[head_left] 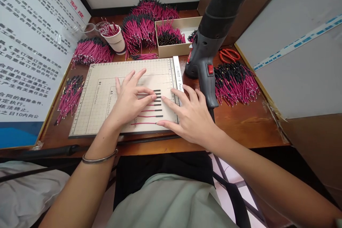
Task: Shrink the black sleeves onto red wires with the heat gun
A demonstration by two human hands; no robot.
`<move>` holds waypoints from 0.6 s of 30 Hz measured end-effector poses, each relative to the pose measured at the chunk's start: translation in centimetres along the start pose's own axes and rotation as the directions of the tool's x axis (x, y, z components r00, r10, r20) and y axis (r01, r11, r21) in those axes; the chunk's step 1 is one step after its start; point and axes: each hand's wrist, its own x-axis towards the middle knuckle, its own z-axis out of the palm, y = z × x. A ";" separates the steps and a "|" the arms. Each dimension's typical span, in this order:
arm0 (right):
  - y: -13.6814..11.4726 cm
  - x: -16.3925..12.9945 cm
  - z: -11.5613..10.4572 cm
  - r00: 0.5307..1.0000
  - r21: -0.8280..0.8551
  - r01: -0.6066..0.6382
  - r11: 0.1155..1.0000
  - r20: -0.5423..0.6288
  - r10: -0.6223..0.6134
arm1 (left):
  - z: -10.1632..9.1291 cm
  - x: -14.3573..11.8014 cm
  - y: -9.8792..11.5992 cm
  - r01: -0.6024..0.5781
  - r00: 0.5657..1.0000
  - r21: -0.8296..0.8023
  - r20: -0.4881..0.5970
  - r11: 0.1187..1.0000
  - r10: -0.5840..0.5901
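Several short red wires (151, 116) with black sleeves on their right ends lie in a row on a gridded paper-trimmer board (92, 114). My left hand (129, 101) is over the board, its thumb and index finger pinched on one wire near its black sleeve, the other fingers raised. Just right of the row is my right hand (191, 115), fingers spread. Its index fingertip is close to the sleeve ends, and its thumb is by the right end of the nearest wire. Whether that thumb touches the wire I cannot tell.
A heat gun (205, 50) stands upright right of the board. Behind are heaps of sleeved wires (140, 30), a paper cup (117, 42) of wires and a cardboard box (173, 50). Orange-handled pliers (229, 55) lie beside another wire pile (236, 83). Panels flank the table.
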 end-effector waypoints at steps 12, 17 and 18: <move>0.8 2.1 -0.6 0.999 0.069 -0.042 0.997 -0.017 0.043 | -0.1 1.7 0.7 0.050 0.996 -0.080 -0.073 0.995 -0.056; 0.5 2.3 -1.0 0.997 0.063 -0.061 0.996 0.041 0.059 | 0.0 1.9 0.5 0.056 0.997 -0.087 -0.040 0.995 -0.059; 0.5 2.3 -1.0 0.997 0.062 -0.064 0.996 0.048 0.061 | 0.0 1.9 0.5 0.056 0.998 -0.087 -0.033 0.995 -0.060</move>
